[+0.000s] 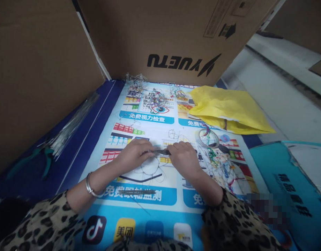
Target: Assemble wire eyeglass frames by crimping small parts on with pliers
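Note:
My left hand [138,153] is closed, its thumb and fingers pinching thin wire [153,151] above the printed sheet. My right hand [185,158] is closed around a dark, narrow metal tool [163,152] that looks like pliers; its handles are hidden in the palm. The tool's tip points left and meets the wire at my left fingertips. Below both hands hangs or lies a loop of thin wire [150,171]; I cannot tell which. Nearer to me, a bundle of short dark wires [136,192] lies on the sheet.
Teal-handled pliers [47,162] and straight wires [71,127] lie left. Wire tangles [155,99] lie at the back, beads and coloured wires [223,167] at right, near a tape roll [217,141]. A yellow bag [231,108], teal box [281,174] and cardboard walls [160,35] surround the sheet.

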The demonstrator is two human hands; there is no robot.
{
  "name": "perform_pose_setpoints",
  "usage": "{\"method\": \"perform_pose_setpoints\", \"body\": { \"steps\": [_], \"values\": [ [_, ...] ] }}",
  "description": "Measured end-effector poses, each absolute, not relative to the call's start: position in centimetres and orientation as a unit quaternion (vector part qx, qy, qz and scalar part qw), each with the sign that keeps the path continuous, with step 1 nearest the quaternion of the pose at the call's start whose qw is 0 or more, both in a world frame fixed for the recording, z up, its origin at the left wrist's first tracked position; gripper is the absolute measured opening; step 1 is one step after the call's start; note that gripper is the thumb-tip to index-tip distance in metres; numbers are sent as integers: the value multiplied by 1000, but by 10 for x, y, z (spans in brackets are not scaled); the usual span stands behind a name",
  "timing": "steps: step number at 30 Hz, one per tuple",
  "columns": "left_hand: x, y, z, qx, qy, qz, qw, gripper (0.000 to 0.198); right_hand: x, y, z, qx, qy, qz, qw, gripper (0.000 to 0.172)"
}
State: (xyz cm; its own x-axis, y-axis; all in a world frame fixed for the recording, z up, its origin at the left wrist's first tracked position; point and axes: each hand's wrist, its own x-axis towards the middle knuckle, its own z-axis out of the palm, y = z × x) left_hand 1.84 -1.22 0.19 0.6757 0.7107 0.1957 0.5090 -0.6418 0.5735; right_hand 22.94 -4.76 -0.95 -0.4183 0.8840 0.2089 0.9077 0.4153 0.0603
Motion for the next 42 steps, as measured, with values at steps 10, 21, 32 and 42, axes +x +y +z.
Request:
{"method": "perform_pose_setpoints", "body": {
  "steps": [10,21,32,42],
  "values": [
    [15,-12,-4,862,399,204,238,13,232,-50,-5,-551,-829,-68,66,10],
    [21,-14,-9,841,420,246,237,17,233,-69,12,-541,-835,-102,-6,10],
    [29,-20,-9,824,456,226,251,17,225,-67,10,-553,-824,-121,-38,10],
    [28,-21,-13,809,476,235,253,22,216,-65,16,-563,-817,-118,-47,9]
  ]
}}
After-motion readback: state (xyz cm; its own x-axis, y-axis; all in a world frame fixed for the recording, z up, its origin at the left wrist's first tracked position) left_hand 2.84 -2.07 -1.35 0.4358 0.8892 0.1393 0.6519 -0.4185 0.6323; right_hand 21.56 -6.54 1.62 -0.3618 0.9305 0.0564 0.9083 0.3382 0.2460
